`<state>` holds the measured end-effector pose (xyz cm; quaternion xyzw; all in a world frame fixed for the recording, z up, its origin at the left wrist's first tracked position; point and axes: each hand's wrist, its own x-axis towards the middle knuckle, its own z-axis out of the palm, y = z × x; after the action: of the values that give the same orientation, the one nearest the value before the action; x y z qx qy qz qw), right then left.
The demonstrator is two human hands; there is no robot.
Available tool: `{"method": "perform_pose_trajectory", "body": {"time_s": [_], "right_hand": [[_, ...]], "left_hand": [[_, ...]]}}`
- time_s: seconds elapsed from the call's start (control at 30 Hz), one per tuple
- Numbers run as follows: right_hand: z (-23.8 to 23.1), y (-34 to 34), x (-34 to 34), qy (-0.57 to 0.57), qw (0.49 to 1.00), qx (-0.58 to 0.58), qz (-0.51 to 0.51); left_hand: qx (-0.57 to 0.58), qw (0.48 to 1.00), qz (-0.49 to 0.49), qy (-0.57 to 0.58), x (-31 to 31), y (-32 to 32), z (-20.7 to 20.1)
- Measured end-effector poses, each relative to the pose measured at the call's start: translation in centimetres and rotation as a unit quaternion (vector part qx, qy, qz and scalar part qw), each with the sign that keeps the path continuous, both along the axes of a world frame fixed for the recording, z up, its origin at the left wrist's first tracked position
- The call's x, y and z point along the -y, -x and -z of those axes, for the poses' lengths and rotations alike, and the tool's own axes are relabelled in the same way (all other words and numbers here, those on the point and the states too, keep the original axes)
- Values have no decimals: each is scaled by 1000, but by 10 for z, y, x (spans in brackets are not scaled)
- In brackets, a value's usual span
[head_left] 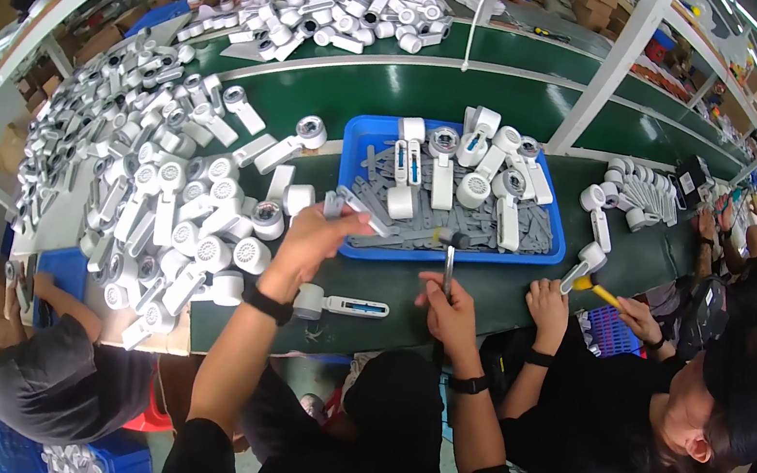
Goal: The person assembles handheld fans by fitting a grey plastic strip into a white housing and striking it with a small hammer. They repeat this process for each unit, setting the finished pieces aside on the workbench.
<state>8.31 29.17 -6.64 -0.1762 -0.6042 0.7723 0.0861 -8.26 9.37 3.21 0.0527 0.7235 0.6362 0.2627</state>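
My left hand (311,241) is closed at the near left edge of the blue tray (344,249). Its fingers hold a slim grey handle cover (364,213); a second grey piece shows by the fingertips. My right hand (453,314) grips a small hammer (449,269), its metal shaft pointing away from me and its dark head over the tray. Between my forearms a white handheld fan (344,305) lies on the bench, its handle uncovered with a blue part inside. Several more fans (443,178) rest in the tray on many loose grey covers (418,233).
A large heap of white fans (192,209) covers the bench on the left; another pile (353,12) lies across the divider. At right, a co-worker (628,401) holds a yellow-handled hammer (600,292) beside a fan. Another person (57,355) sits at left.
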Motion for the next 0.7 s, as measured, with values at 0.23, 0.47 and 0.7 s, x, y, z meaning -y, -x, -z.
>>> {"method": "perform_pose_trajectory", "body": {"time_s": [0.23,0.47,0.7], "right_hand": [[-53,21,53,-142,984,-92,-51],[-30,10,34,-185,980,1,-72],[-19,10,53,-206,960,55,-182]], "left_hand": [[64,984,12,-168,20,-70,12],[-179,976,-125,13,91,-75,46],[-518,843,-23,143,99,-84,65]]}}
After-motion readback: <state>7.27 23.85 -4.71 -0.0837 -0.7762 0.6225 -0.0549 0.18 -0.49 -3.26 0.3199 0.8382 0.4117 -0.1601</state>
